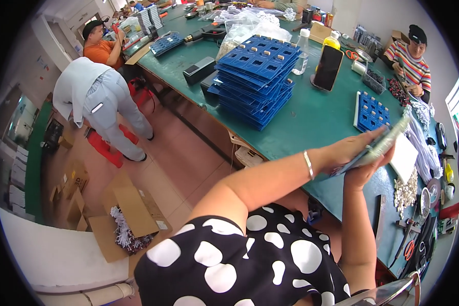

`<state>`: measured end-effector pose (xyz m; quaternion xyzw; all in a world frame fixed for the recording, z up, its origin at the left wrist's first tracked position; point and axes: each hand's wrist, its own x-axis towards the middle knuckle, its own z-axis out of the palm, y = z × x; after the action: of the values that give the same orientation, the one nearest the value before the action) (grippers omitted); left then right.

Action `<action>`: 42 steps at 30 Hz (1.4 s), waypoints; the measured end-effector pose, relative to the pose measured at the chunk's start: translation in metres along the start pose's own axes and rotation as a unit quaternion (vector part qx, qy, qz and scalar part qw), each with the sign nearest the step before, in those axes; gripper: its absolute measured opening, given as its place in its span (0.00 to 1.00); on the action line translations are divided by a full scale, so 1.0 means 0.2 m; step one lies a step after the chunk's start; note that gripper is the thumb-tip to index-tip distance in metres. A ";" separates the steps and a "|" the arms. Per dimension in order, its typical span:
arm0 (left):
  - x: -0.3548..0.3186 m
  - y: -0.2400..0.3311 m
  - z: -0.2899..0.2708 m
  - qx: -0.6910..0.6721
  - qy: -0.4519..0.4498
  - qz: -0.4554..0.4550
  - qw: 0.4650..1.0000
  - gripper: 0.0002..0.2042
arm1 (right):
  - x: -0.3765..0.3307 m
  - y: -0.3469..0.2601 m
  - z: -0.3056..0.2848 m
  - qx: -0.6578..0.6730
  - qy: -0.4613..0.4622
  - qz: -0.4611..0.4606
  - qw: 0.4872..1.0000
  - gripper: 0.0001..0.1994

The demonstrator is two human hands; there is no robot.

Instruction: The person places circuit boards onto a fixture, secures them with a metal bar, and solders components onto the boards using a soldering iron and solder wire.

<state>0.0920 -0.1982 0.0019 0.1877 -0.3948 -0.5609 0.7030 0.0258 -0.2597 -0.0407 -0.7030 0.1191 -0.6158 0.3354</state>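
Blue-and-pale panel point(385, 141), blurred, held tilted above bench point(311, 133); left hand point(348, 149) and right hand point(361, 175) each grip it from opposite sides, presumably for steadiness. Blue stack point(257, 76) piled farther left, likely saving space.

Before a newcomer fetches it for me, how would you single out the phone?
On the green table, find the tall stack of blue boards. To its right, past the clear bottle, the phone stands before a yellow bottle. Its flat, dark face sets it apart from both bottles.
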 end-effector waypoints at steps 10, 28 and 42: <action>-0.03 -0.17 0.05 0.604 -0.120 -0.084 0.783 0.25 | -0.38 -0.24 -0.19 0.372 0.347 0.356 0.784 0.28; -0.22 -0.34 -0.03 0.767 -0.314 -0.016 0.559 0.19 | -0.58 -0.52 -0.78 0.255 -0.070 0.663 0.700 0.13; -0.19 -0.33 -0.03 0.800 -0.323 -0.013 0.505 0.20 | -0.34 -0.16 -1.30 -0.577 -0.270 0.202 0.744 0.21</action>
<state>0.0522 -0.1828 -0.0626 0.4811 -0.8731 -0.0375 0.0698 -0.2422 -0.2808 -0.0693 -0.8588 0.4951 -0.1316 0.0010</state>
